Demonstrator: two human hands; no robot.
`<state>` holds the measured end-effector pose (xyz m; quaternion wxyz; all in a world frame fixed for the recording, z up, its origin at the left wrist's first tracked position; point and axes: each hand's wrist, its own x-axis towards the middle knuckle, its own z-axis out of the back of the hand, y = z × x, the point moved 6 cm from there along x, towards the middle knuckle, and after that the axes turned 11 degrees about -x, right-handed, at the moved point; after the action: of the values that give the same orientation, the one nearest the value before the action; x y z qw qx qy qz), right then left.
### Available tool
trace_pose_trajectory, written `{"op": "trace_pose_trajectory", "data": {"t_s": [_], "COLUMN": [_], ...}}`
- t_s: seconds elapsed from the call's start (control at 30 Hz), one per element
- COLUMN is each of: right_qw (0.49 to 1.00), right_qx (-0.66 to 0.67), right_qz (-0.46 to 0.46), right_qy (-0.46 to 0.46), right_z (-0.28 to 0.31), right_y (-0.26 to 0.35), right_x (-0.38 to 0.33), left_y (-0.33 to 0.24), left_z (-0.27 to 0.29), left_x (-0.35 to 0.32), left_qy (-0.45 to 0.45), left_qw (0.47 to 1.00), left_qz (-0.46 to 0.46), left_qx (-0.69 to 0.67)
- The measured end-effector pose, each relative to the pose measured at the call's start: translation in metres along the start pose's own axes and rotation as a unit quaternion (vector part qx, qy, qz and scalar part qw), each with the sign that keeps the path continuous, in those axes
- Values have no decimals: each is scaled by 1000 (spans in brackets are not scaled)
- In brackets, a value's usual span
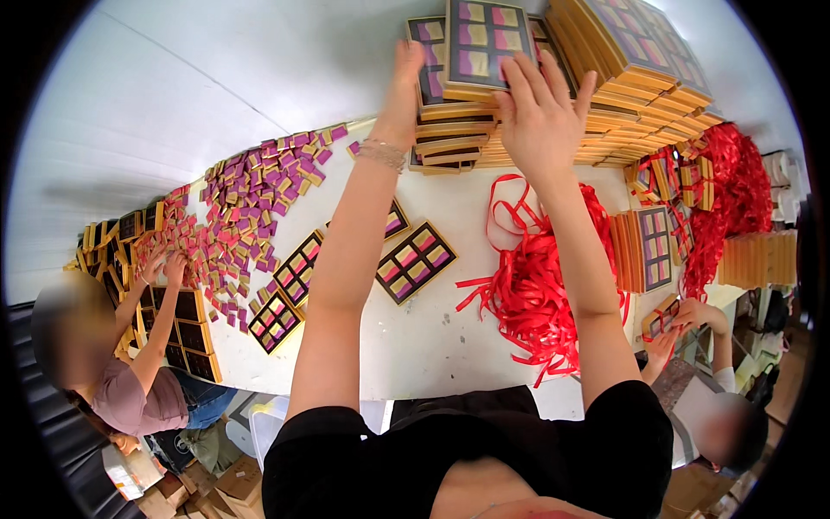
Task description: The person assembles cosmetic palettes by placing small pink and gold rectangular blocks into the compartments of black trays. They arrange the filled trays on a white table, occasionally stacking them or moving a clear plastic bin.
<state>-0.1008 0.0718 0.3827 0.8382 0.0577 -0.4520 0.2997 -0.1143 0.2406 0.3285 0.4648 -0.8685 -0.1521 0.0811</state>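
Observation:
Both my arms reach far across the white table point(432, 337). My left hand point(405, 91), a bracelet on its wrist, presses against the left side of a tall stack of flat gold-edged boxes point(454, 121). My right hand point(540, 108) lies with spread fingers on the right side of the top box point(484, 39), a black grid tray filled with pink, purple and gold squares. Together the two hands clasp that top box on the stack.
A heap of red ribbon point(532, 285) lies under my right forearm. Filled trays point(415, 259) lie mid-table. Loose small purple and pink packets point(251, 208) spread at left, where a seated person sorts them. More box stacks point(631, 69) stand far right; another person sits at lower right.

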Motion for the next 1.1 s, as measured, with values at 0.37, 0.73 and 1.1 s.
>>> {"op": "trace_pose_trajectory", "data": {"t_s": [0.37,0.73,1.1], "right_qw": [978,967,961], "right_qx": [91,150,189], "right_qz": [-23,25,-34], "right_qy": [-186,-205,-196], "right_z": [-53,-78,-89], "right_y": [-47,16,55], "right_x": [-35,-86,-104], "left_y": [17,125,163], "left_z": [45,99,133], "left_x": [12,2,-21], "left_qy": [-6,-89,-223], "left_qw": [997,972,958], "left_qz": [16,161,99], "left_qx": [-73,-145,-152]}}
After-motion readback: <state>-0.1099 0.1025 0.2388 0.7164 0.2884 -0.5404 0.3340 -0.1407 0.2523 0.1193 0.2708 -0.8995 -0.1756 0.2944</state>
